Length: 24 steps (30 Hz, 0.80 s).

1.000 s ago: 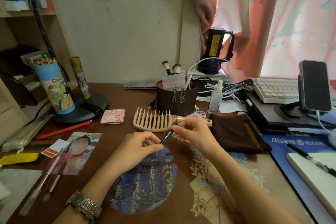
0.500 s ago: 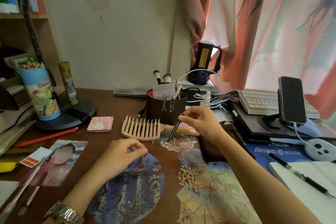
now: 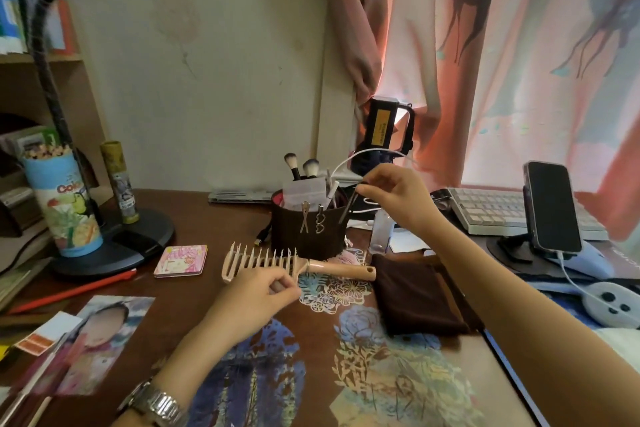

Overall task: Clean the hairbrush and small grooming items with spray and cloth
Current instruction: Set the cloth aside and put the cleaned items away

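A beige wide-toothed hairbrush (image 3: 263,262) lies flat on the brown desk, handle pointing right. My right hand (image 3: 398,198) is raised over the dark brown holder (image 3: 308,229) and pinches a thin dark tweezer-like tool (image 3: 347,206) by its top, tip hanging down at the holder's right rim. My left hand (image 3: 254,295) rests on the desk just in front of the hairbrush, fingers curled with thumb and forefinger pressed together; I see nothing in it. A dark brown cloth (image 3: 415,295) lies right of the brush handle. A small clear spray bottle (image 3: 381,230) stands behind the cloth, partly hidden by my right arm.
Makeup brushes and two clips sit in and on the holder. A desk lamp base (image 3: 114,246), a pencil tube (image 3: 64,204) and a pink compact (image 3: 180,260) are at the left. A keyboard (image 3: 502,210) and a phone on a stand (image 3: 552,208) are at the right. A photo (image 3: 93,333) lies near left.
My right hand has lifted the thin tool from above the hairbrush up and back to the holder's rim. My left hand let go of the tool's other end and stayed low by the brush.
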Each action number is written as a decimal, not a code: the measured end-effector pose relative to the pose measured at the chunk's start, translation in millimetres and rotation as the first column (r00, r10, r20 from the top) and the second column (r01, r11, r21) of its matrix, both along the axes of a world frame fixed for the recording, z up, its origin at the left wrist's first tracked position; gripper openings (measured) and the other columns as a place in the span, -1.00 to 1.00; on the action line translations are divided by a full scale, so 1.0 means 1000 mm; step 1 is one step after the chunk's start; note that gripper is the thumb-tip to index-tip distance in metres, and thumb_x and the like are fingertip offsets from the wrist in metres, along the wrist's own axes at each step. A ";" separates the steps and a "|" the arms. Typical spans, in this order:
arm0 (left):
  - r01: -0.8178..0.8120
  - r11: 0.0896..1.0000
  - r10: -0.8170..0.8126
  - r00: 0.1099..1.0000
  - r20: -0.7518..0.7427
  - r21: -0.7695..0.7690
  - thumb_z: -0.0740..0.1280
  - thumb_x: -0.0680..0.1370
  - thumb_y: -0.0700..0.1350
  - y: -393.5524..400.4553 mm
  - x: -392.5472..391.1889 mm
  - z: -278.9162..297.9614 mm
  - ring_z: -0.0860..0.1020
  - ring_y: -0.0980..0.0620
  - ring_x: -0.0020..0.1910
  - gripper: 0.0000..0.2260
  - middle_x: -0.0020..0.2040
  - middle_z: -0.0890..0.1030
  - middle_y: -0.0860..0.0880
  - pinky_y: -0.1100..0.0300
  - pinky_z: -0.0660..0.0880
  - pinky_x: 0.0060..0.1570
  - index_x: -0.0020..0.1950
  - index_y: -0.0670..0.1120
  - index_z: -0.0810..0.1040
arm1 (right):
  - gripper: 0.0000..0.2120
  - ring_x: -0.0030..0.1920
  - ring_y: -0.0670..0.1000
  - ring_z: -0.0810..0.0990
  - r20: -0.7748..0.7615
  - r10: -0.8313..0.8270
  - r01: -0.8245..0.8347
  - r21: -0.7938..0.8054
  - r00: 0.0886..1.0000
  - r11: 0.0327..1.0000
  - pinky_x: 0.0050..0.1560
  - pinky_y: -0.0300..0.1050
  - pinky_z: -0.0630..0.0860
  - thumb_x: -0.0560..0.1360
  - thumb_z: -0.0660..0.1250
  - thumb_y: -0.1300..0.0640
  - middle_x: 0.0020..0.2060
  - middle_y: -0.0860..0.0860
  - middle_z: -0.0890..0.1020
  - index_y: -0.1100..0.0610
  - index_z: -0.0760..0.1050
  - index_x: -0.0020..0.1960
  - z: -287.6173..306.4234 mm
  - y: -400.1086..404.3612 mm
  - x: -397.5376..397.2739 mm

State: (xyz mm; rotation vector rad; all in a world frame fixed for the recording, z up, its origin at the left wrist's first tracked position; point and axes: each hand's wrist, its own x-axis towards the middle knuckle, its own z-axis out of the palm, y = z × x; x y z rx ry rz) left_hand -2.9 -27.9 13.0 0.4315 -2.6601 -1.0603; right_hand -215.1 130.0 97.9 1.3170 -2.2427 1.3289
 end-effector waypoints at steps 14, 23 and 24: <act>0.073 0.954 -0.071 0.997 0.019 -0.292 0.25 0.55 0.10 0.025 0.001 -0.022 0.35 0.24 0.27 -0.90 0.21 0.46 0.20 0.28 0.36 0.14 -0.01 0.14 0.52 | -0.87 -0.24 -0.19 0.54 -0.188 0.039 -0.034 0.033 0.981 0.999 -0.20 -0.45 0.44 0.43 0.44 0.18 -0.21 0.01 0.62 0.21 0.59 -0.06 0.017 -0.022 -0.016; 0.078 0.930 -0.078 0.997 0.014 -0.359 0.24 0.56 0.11 0.025 0.001 -0.026 0.31 0.20 0.29 -0.84 0.21 0.43 0.19 0.27 0.29 0.18 0.09 0.13 0.49 | -0.89 -0.20 -0.08 0.58 -0.184 0.083 -0.059 0.135 0.979 0.989 -0.14 -0.35 0.51 0.43 0.44 0.19 -0.19 0.02 0.61 0.19 0.58 -0.07 0.007 -0.033 -0.020; 0.078 0.928 -0.078 0.997 0.015 -0.364 0.24 0.56 0.11 0.025 0.001 -0.026 0.30 0.20 0.30 -0.83 0.21 0.43 0.19 0.27 0.29 0.19 0.10 0.13 0.49 | -0.90 -0.20 -0.09 0.58 -0.184 0.088 -0.060 0.152 0.979 0.987 -0.15 -0.38 0.49 0.44 0.43 0.20 -0.19 0.01 0.60 0.20 0.57 -0.07 0.005 -0.034 -0.020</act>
